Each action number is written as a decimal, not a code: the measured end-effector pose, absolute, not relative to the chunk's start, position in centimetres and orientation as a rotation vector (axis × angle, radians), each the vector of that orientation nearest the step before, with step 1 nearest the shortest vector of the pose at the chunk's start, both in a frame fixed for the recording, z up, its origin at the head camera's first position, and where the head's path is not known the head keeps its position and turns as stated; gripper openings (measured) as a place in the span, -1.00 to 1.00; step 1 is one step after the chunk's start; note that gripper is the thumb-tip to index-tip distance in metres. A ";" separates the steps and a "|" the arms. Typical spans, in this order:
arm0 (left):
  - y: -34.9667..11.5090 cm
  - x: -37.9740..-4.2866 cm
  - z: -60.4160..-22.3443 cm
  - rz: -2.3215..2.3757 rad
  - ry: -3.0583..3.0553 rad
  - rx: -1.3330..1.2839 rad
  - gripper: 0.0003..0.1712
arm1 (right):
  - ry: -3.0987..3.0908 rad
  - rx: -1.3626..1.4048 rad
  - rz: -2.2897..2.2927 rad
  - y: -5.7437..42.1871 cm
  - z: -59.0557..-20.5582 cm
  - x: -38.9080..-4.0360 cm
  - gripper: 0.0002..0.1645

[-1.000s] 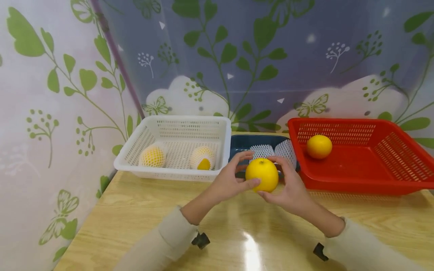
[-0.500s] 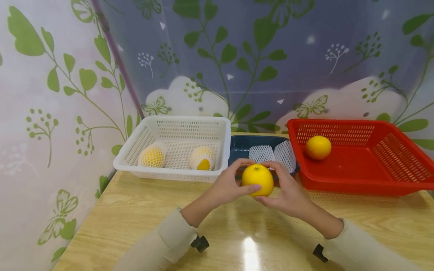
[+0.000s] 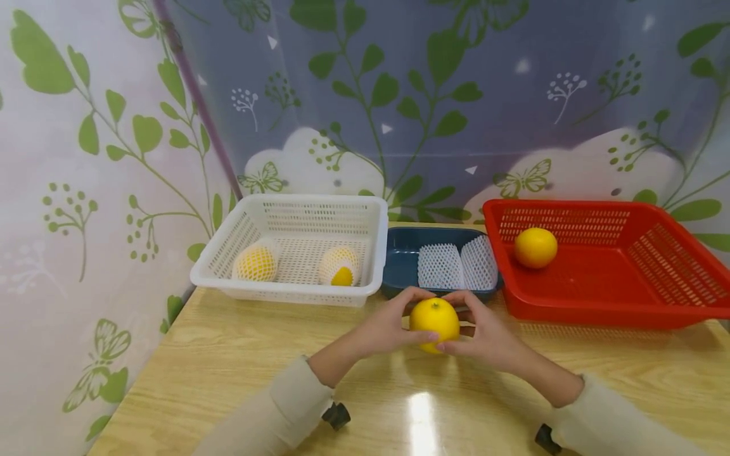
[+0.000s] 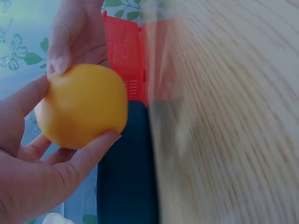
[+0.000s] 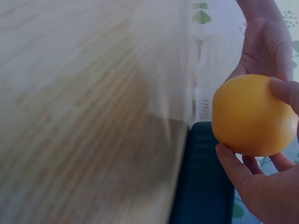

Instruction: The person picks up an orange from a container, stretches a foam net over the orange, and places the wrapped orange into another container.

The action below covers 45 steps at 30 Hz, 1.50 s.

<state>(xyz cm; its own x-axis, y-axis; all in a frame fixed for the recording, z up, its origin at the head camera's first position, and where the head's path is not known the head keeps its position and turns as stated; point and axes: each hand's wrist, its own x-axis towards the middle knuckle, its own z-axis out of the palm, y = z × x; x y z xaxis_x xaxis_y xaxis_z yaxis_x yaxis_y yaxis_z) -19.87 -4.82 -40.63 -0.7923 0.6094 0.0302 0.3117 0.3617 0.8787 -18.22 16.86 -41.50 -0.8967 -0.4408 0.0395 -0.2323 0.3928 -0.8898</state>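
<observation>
**Smooth, round yellow fruit point(image 3: 435, 320) held in both hands over a pale wood-grain table point(image 3: 251, 367)**

The left hand point(image 3: 384, 329) and right hand point(image 3: 487, 335) grip the fruit from opposite sides, fingers curled around its far side and thumbs on the near side. The fruit is on the person's side of a dark blue rectangular tray point(image 3: 402, 253), its stem mark facing up.

The table has a glossy surface, with a white streak of reflected light point(image 3: 422, 421) near the person. Along its back, the tray sits between a white perforated plastic basket point(image 3: 285, 292) on the left and a red perforated plastic basket point(image 3: 593, 311) on the right. The white basket holds two yellow fruits in white foam netting point(image 3: 255, 263); the red one holds a bare yellow fruit point(image 3: 536, 247). Two white mesh foam sleeves point(image 3: 440, 266) lie in the tray.

Behind, a blue-purple backdrop point(image 3: 502, 88) shows green leaves, butterflies and pale cloud shapes. A whitish-pink wall point(image 3: 34, 253) with similar prints stands left, and a purple strip point(image 3: 199, 101) runs down the corner.
</observation>
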 end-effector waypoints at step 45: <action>-4.8 -19.9 -42.6 1.345 2.217 0.783 -0.32 | 3.036 -0.371 -0.732 15.2 -36.3 -25.5 -0.53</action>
